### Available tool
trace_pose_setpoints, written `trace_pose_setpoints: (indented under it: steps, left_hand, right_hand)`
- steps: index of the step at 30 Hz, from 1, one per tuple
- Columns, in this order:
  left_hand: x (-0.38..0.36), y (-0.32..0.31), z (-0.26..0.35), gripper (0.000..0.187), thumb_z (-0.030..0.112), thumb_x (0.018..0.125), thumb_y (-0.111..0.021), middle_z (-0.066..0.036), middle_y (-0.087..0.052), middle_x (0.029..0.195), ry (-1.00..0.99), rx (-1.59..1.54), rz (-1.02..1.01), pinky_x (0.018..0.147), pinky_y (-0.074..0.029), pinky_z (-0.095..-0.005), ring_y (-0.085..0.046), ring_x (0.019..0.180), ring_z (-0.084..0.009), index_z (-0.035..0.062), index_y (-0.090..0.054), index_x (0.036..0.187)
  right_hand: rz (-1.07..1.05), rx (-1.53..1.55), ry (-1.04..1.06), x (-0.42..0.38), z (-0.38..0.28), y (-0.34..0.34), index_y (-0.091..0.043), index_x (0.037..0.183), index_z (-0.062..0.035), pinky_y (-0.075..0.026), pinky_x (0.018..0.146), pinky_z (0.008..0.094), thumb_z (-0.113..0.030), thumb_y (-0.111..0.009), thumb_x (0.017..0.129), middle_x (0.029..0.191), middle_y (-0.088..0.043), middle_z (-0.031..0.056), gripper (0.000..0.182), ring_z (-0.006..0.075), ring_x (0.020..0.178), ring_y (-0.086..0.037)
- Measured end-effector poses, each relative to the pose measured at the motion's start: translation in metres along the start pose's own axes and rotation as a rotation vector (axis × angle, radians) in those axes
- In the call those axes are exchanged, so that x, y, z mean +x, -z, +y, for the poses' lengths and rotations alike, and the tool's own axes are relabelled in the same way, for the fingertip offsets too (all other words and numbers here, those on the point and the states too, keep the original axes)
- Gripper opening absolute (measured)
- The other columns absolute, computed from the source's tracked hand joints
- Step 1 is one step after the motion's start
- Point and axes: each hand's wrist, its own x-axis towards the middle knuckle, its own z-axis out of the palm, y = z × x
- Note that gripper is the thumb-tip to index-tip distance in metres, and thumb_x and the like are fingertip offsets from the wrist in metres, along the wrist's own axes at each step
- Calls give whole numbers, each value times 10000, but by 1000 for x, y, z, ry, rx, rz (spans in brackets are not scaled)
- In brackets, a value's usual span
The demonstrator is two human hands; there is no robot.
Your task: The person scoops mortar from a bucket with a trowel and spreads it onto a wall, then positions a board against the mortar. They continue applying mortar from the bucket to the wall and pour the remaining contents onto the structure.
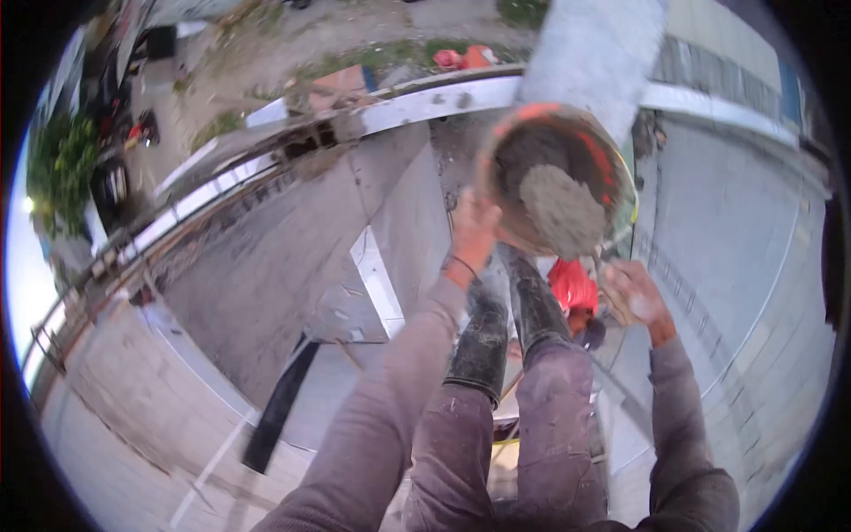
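A bucket (542, 113) with an orange-red inner rim stands tilted in front of me, grey mortar (523, 146) inside it. My left hand (474, 232) is closed at the bucket's left edge, the fingertips blurred against it. Lower right of the bucket, my right hand (634, 293) is wrapped round the handle of a trowel (605, 255). A heap of wet mortar (563, 208) covers the trowel's blade, which lies over the bucket's mouth. The blade's own surface is hidden under the mortar.
Black boots (483, 332) stand below the bucket, high above lower ground. A person in red (574, 288) shows beneath, partly hidden. A pale beam (443, 99) crosses behind the bucket, meeting a wide grey column (589, 53). A grey wall (736, 213) rises at right.
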Motion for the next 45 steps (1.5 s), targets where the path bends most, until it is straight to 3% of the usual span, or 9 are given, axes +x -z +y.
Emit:
trace_pose_setpoints:
  steps: [8,13,16,17,21,25,30,34,45]
  left_hand:
    - [-25,-15,-51,394,36,948,-594,-34,-561,1078,90,-437,86,753,-533,-304,-575,908,-137,48,-477,1324]
    - [-28,-12,-38,385,72,942,-596,-93,-637,1110,7,-61,161,885,-541,-414,-637,1023,-229,44,-509,1315]
    - [-12,-19,-108,380,86,938,-575,-169,-665,1169,-152,445,164,939,-515,-413,-635,1115,-312,31,-537,1312]
    - [-26,-11,-91,365,106,928,-568,-215,-666,1195,-694,991,229,914,-526,-423,-634,1110,-391,34,-575,1285]
    - [-18,-26,-110,335,109,911,-613,-147,-685,1085,-415,947,345,855,-533,-365,-674,985,-313,49,-609,1240]
    - [-9,-11,-74,373,130,866,-681,-43,-625,970,206,-271,130,747,-532,-315,-625,881,-166,49,-604,1222]
    - [-5,-1,-35,309,115,858,-673,-86,-642,1000,368,-288,-45,639,-578,-379,-660,820,-205,0,-575,1128]
    - [0,-11,-14,292,185,814,-660,-176,-656,855,47,402,128,706,-539,-439,-670,786,-295,-59,-614,968]
    - [44,-38,101,360,186,800,-650,-284,-671,940,-292,825,-49,815,-514,-500,-658,888,-465,-86,-618,1033]
  right_hand:
    - [-164,-551,71,43,-148,-91,-585,860,-3,-427,532,325,-342,-589,1025,671,-576,12,376,149,589,-572]
    - [-83,-1323,971,197,-177,-239,-667,1021,-31,-530,777,469,-285,-573,963,906,-701,191,277,403,941,-669]
    - [-10,-1517,815,279,-176,-349,-671,988,-36,-561,837,455,-123,-542,878,961,-686,151,190,337,972,-688]
    - [46,-1542,871,295,-175,-362,-678,997,-34,-564,837,438,-110,-535,872,952,-688,142,204,310,979,-691]
    - [217,-1484,1189,235,-164,-300,-675,1111,-26,-566,855,418,-136,-533,891,1117,-671,111,284,256,1012,-688]
    - [269,-1486,1090,103,-162,-184,-648,1228,-92,-569,826,437,-133,-570,913,1255,-619,128,327,332,1021,-675]
    - [351,-1311,493,-18,-110,-75,-597,1213,-64,-534,808,526,-182,-599,962,1275,-589,215,278,437,1009,-651]
    - [502,-1185,35,-37,-67,-39,-558,1132,-37,-499,772,577,-203,-618,951,964,-661,254,253,484,919,-649]
    - [722,-1205,421,99,-65,-39,-559,1229,-27,-579,756,447,-148,-542,923,1046,-669,165,329,335,924,-705]
